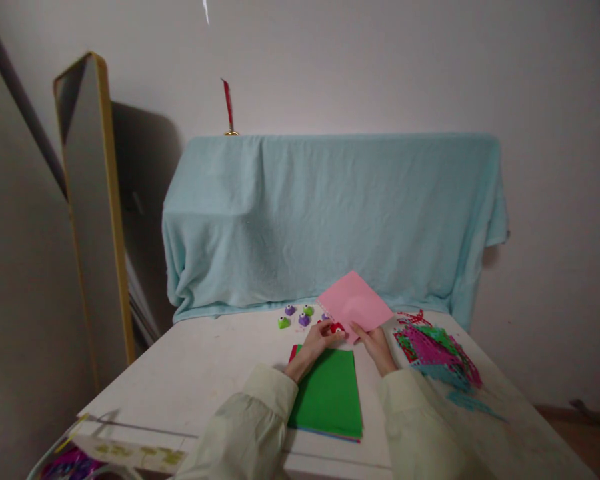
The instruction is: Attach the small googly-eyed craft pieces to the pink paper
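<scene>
Between the thumb and fingers of my left hand [321, 339] is a small red craft punch [337, 328] with a white spot on top. It sits at the lower left edge of a pink sheet of paper [357, 300]. My right hand [375, 345] pinches that sheet by its lower corner, thumb on top. The sheet is tilted up, and a row of small holes runs along its left edge. Below my hands lies a stack of coloured paper with a green sheet [330, 397] uppermost; my left wrist passes over its upper left part.
Several purple and green craft punches [304, 320] stand left of the pink sheet. At right lies a pile of perforated paper scraps [435, 350]. A light blue cloth [330, 220] covers something behind the white table [205, 380]. A framed mirror [87, 200] leans at left.
</scene>
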`<state>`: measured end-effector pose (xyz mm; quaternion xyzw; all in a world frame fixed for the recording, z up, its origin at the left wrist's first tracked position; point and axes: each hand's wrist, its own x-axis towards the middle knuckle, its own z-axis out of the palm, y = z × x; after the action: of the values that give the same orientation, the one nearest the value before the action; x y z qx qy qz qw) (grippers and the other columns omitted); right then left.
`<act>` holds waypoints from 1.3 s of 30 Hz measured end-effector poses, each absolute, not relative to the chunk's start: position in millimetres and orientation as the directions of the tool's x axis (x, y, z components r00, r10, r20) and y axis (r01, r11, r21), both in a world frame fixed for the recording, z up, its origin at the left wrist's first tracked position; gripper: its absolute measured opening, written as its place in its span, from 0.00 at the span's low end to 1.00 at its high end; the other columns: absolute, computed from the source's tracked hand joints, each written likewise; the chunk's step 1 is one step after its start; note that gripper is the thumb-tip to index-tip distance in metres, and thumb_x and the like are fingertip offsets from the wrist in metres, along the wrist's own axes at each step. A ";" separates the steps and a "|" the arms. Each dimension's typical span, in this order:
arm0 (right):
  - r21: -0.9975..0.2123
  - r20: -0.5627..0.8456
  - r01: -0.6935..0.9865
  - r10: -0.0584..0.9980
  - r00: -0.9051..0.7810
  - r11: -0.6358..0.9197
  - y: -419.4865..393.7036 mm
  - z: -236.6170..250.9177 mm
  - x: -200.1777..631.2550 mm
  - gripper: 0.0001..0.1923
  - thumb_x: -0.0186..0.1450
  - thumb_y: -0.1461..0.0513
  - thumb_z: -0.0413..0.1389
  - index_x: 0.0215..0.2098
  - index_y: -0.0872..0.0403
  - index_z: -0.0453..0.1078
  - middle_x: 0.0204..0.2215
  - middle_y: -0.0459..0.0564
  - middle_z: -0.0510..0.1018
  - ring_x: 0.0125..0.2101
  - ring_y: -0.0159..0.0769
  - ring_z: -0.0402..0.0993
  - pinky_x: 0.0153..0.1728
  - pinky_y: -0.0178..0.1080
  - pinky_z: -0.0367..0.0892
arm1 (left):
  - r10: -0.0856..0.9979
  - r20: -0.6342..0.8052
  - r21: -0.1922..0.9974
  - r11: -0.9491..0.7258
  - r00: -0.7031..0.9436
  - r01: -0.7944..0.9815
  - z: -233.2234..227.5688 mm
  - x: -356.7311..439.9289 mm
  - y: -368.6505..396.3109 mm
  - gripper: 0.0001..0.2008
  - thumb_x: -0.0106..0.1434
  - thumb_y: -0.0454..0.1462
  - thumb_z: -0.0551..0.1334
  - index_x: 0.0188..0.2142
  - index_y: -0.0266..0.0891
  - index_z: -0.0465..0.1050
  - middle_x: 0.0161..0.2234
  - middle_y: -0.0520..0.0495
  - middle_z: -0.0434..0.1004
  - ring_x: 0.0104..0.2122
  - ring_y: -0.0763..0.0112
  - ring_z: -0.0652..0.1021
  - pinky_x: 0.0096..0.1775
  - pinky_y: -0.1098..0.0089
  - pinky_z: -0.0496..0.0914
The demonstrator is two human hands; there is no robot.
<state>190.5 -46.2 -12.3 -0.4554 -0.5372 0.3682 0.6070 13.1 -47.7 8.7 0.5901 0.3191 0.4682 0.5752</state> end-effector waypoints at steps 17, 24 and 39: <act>-0.920 0.389 0.039 0.892 0.228 0.391 -40.3 -13.2 195.1 0.25 0.52 0.51 0.63 0.42 0.59 0.73 0.41 0.57 0.78 0.42 0.46 0.74 0.44 0.45 0.68 | 0.921 0.143 0.985 -0.097 0.362 -0.142 4.6 15.1 -44.6 0.26 0.43 0.44 0.72 0.42 0.34 0.75 0.35 0.43 0.77 0.33 0.68 0.74 0.37 0.70 0.64; -0.919 0.385 0.013 0.893 0.233 0.393 -41.5 -13.1 194.3 0.24 0.52 0.53 0.63 0.43 0.59 0.72 0.42 0.57 0.78 0.44 0.45 0.73 0.46 0.45 0.67 | 0.917 0.142 0.985 -0.094 0.373 -0.143 5.8 12.7 -46.6 0.26 0.45 0.44 0.71 0.43 0.35 0.75 0.37 0.43 0.77 0.34 0.68 0.73 0.38 0.71 0.64; -0.916 0.388 -0.007 0.893 0.229 0.400 -44.3 -8.8 193.3 0.22 0.52 0.53 0.63 0.41 0.58 0.73 0.42 0.57 0.78 0.43 0.45 0.73 0.47 0.45 0.66 | 0.907 0.128 0.987 -0.078 0.400 -0.139 6.5 12.6 -50.2 0.25 0.46 0.42 0.71 0.44 0.35 0.74 0.34 0.45 0.76 0.32 0.69 0.73 0.36 0.71 0.65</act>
<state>193.3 -44.3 -8.8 -0.4274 -0.5178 0.3422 0.6573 12.6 -50.2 6.5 0.5881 0.3266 0.4395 0.5952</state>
